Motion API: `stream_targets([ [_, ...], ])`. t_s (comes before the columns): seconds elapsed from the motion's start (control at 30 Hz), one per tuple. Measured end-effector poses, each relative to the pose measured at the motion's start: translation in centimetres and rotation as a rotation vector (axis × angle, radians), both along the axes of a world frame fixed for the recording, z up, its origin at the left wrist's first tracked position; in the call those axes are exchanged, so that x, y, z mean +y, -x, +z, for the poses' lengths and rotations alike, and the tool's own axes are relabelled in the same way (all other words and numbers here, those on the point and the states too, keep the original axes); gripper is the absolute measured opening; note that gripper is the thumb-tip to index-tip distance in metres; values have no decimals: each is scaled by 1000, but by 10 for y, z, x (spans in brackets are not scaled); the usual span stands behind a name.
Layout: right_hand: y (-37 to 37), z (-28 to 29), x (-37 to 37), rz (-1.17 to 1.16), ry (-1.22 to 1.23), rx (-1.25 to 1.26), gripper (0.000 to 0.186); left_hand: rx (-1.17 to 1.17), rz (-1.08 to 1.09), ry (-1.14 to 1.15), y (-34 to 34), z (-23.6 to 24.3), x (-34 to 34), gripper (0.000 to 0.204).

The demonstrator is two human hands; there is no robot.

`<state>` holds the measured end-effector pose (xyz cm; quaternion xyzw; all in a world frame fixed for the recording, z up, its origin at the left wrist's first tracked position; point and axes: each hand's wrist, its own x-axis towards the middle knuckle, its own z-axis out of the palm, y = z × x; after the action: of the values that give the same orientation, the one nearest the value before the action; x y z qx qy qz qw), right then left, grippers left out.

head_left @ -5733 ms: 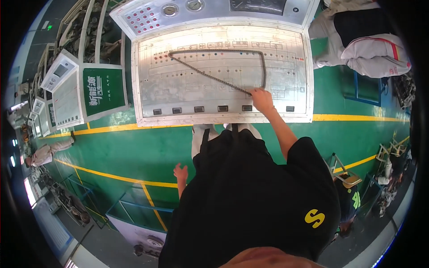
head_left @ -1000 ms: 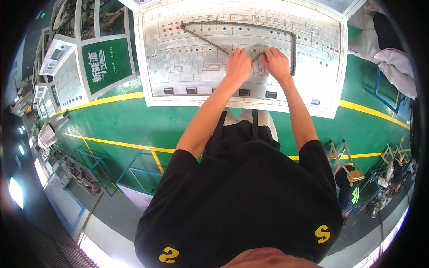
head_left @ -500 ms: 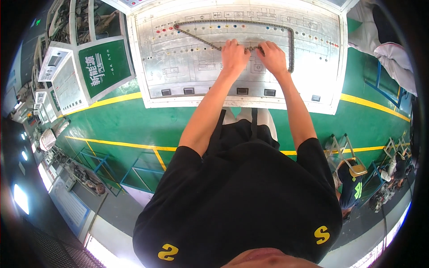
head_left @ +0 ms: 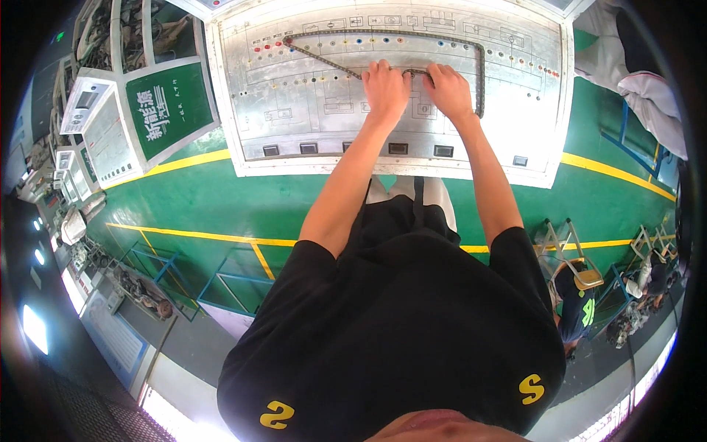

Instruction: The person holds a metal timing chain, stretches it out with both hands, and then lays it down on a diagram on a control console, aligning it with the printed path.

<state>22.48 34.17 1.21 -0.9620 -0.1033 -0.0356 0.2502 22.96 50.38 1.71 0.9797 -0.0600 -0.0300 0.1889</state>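
Note:
A dark metal link chain (head_left: 383, 32) lies on a silver panel (head_left: 294, 131) printed with line diagrams. It runs along the top, bends down at the right and slants from the upper left toward my hands. My left hand (head_left: 387, 92) pinches the chain at the end of the slanting run. Just to its right, my right hand (head_left: 448, 90) has its fingers closed on the chain too. A short piece of chain spans the small gap between them. The fingertips are partly hidden behind the backs of my hands.
Rows of coloured sockets (head_left: 359, 42) and black rectangular switches (head_left: 398, 149) sit on the panel. A similar console with a green board (head_left: 168, 110) stands at left. Another person's pale sleeve (head_left: 652, 103) shows at right. Behind me are a folding stool (head_left: 587, 278) and blue frames.
Both hands stay on the chain and have shifted only slightly, with small finger movements at the gap. The chain's layout looks the same.

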Motion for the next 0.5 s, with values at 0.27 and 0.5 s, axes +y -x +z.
stream_targets([
  [0.27, -2, 9, -1, 71, 29, 73, 10, 16, 7, -18, 12, 2, 2, 28],
  [0.5, -3, 10, -3, 99, 45, 71, 11, -28, -33, -17, 21, 3, 11, 23],
])
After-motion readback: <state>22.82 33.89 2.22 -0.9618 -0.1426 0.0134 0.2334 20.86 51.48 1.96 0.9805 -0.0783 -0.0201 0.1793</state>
